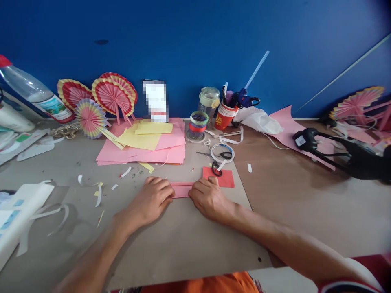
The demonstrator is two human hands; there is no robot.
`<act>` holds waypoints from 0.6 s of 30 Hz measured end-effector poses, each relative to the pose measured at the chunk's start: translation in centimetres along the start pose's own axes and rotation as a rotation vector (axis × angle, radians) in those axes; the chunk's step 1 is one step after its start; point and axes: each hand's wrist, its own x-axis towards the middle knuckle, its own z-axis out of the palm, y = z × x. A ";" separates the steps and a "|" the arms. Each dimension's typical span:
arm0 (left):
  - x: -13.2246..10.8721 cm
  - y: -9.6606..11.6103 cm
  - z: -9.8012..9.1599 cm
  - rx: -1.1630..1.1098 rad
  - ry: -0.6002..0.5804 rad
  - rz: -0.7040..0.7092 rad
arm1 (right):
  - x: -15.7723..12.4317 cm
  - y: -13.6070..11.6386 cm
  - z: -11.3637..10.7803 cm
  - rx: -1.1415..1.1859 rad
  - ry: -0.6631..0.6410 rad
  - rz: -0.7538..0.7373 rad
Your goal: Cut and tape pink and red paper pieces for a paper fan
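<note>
A narrow folded strip of pink paper (181,190) lies on the table between my two hands. My left hand (156,199) is closed on its left end, fingers curled over the paper. On the right end, my right hand (207,197) grips it in the same way, with knuckles up. A flat red paper piece (226,178) sits just behind my right hand. Scissors with black handles (217,168) rest partly on that red piece, next to a roll of white tape (232,154).
Pink and yellow sheets (105,151) are stacked behind my hands. Folded paper fans (113,95), a phone (155,101), a jar (198,126) and a red cup of tools (225,116) stand along the blue wall. Paper scraps (98,195) litter the left; a black stand (345,156) lies right.
</note>
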 end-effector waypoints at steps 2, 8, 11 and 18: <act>-0.1 0.2 0.0 0.030 0.007 -0.002 | 0.0 0.0 -0.1 0.005 -0.004 0.013; -0.3 0.1 0.2 0.036 0.018 -0.019 | -0.3 0.0 -0.2 -0.012 -0.014 0.050; -0.3 0.1 0.2 0.035 0.005 -0.050 | -0.5 0.2 -0.2 -0.036 -0.015 0.081; -0.2 0.8 0.0 0.052 0.021 -0.122 | -0.9 0.4 -0.3 -0.026 0.017 0.163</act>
